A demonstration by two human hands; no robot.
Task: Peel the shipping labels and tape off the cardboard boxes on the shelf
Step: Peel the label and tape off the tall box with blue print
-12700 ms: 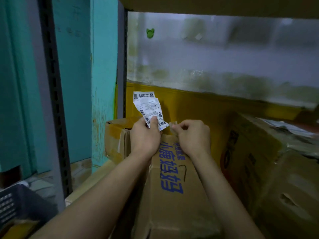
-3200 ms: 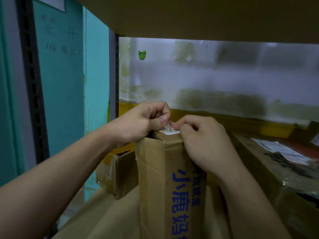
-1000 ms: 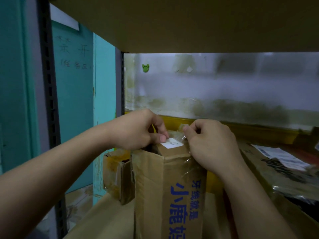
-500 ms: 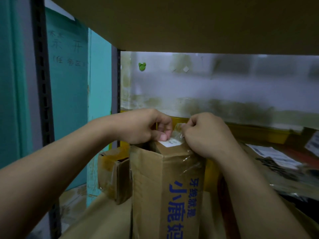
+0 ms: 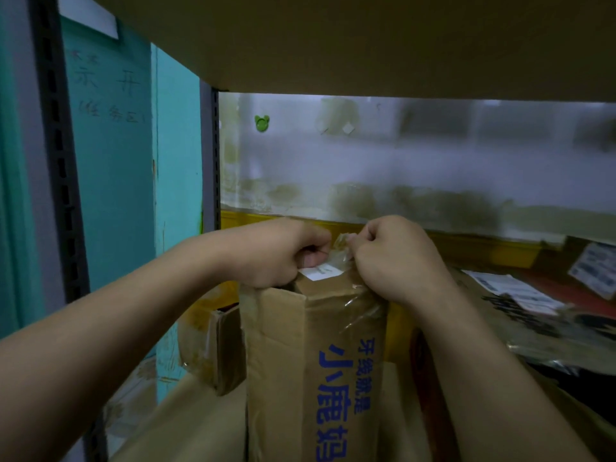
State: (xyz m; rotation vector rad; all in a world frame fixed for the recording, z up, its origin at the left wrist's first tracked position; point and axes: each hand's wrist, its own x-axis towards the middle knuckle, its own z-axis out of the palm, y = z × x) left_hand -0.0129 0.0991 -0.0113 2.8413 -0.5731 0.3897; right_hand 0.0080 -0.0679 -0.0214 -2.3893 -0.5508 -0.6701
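Peeling at the box point(image 5: 313, 345) top
My left hand point(image 5: 276, 255) grips its rim, 9 o'clock of the label point(image 5: 319, 272); my right hand point(image 5: 396, 258) pinches clear tape point(image 5: 340, 245), 2 o'clock.

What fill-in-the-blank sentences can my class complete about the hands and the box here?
1. The lettering on the cardboard box is ____.
2. The right hand pinches clear tape at the box's ____ end.
3. The left hand has its thumb beside a ____ label scrap.
Missing words: blue; top; white.
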